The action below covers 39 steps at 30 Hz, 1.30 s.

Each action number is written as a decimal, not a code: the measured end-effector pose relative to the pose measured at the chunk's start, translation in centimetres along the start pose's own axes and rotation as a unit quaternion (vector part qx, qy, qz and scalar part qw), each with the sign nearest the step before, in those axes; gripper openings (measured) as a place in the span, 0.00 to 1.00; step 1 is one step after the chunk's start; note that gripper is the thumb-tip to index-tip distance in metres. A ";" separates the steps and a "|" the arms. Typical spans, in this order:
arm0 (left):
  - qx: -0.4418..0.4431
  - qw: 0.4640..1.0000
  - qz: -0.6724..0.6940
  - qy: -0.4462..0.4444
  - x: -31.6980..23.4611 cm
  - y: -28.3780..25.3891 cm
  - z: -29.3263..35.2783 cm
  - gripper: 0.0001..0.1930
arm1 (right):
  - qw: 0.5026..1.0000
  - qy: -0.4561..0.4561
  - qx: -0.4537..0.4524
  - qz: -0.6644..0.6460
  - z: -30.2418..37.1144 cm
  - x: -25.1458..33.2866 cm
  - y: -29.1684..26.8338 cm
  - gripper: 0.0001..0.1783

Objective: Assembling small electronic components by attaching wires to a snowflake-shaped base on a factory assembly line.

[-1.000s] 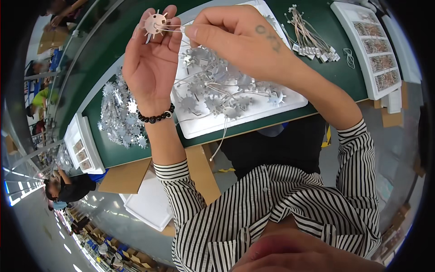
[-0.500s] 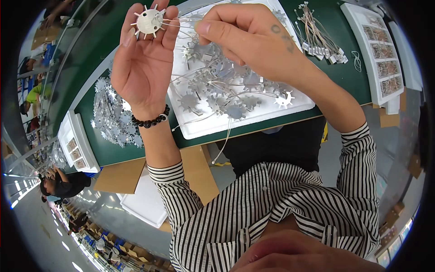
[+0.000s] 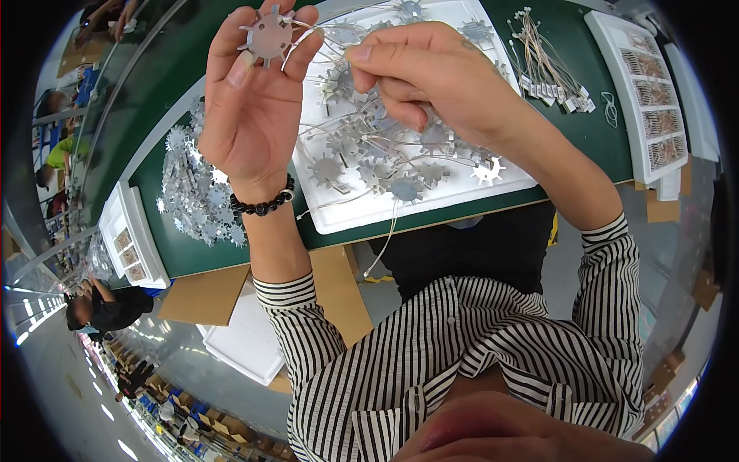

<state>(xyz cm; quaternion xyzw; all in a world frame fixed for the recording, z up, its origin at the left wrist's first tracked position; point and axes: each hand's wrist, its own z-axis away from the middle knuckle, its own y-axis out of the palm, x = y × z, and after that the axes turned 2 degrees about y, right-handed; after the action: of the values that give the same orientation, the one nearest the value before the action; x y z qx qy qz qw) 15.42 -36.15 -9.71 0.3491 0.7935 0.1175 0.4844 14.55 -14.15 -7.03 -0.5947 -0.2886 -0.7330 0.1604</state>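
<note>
My left hand (image 3: 258,123) is raised at the top, palm up. Between its thumb and fingers is a silvery metal disc (image 3: 269,37) with short teeth round its rim. Thin pale wires (image 3: 327,28) run from the disc toward my right hand (image 3: 450,77), whose thumb and forefinger are pinched on them; their far ends are hidden. Below both hands lies a white foam tray (image 3: 346,221), holding a heap of similar toothed discs (image 3: 373,142) with wires attached. One wire from the heap hangs over the tray's near edge.
Left on the green table (image 3: 604,146) lies a pile of toothed metal pieces (image 3: 196,196). White-ended cables (image 3: 550,81) lie at the right, near a compartmented white tray (image 3: 616,69). Another white tray (image 3: 115,219) stands far left. An open cardboard box (image 3: 204,296) is below the table edge.
My left hand has shifted slightly right and turned the disc to show a plainer face. My right hand has moved slightly right and lower, its fingers still pinched.
</note>
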 end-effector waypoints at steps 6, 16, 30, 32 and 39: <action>0.032 0.999 -0.024 0.005 0.1 0.2 0.0 0.25 | 1.000 0.009 0.007 0.014 0.2 0.0 0.6 0.17; 0.077 0.996 -0.048 0.006 0.1 0.0 0.0 0.25 | 0.999 0.033 0.035 0.002 0.3 0.3 0.4 0.17; 0.058 0.976 -0.212 0.009 -0.7 1.2 0.3 0.21 | 0.994 -0.013 0.062 -0.090 0.2 -0.2 0.2 0.17; 0.012 0.982 -0.188 -0.024 -0.4 2.5 0.1 0.19 | 0.995 -0.011 0.048 -0.092 0.1 -0.4 0.3 0.18; -0.052 0.915 -0.399 -0.014 -0.1 4.7 0.7 0.16 | 0.997 -0.010 0.049 -0.064 -0.1 -0.7 0.1 0.19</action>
<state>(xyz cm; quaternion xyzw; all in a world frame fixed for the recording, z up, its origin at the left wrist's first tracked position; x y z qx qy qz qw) 18.11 -32.86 -7.55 -0.0209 0.8530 -0.0496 0.5191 14.72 -14.41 -7.69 -0.5738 -0.3631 -0.7209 0.1387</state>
